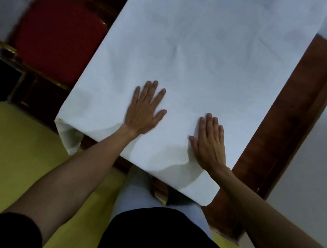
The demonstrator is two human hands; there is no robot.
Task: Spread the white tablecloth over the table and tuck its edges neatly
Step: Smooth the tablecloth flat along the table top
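The white tablecloth [199,51] lies over most of the dark wooden table [297,112]. A strip of bare wood shows along the right side. The cloth's near edge hangs over the table end with soft folds, and one corner droops at the lower left. My left hand [144,109] rests flat on the cloth, palm down, fingers spread. My right hand [210,142] also lies flat on the cloth close to the near edge, fingers together. Neither hand grips the fabric.
A red padded chair [59,41] with a gold frame stands left of the table. Yellow-green floor [10,145] lies below left. A pale wall or floor area [323,165] runs along the right. My dark-clothed body is at the bottom.
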